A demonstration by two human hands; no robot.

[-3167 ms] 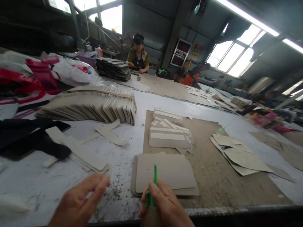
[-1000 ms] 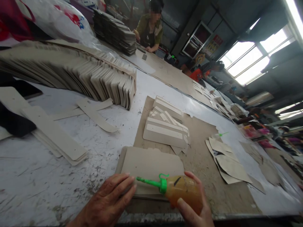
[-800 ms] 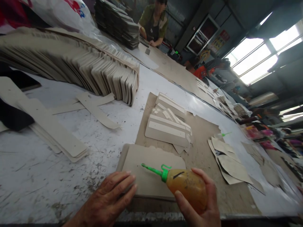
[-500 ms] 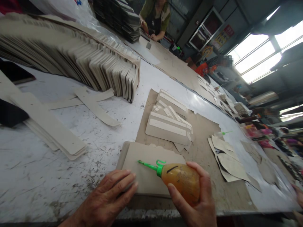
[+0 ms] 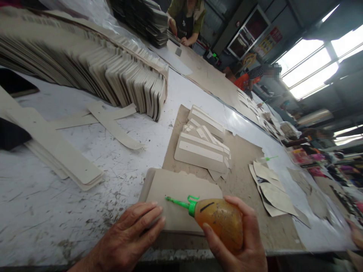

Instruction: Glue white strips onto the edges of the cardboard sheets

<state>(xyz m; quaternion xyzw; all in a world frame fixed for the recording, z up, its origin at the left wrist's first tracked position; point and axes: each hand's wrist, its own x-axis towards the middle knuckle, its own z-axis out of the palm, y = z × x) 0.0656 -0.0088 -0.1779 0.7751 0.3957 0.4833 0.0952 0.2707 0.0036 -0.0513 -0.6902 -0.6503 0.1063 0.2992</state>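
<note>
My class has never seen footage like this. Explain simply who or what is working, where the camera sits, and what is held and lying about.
No machine is at work here, just a person's two bare hands. Every picture comes from one camera worn on the head, looking forward and down.

The right hand grips an amber squeeze bottle with a green nozzle. Its tip is at or just above a low pile of flat beige sheets. The left hand rests at the pile's near left corner.

On the stained white table lie a large brown sheet, a long row of pale pieces on edge and loose pale strips. Another person is across the table.
</note>
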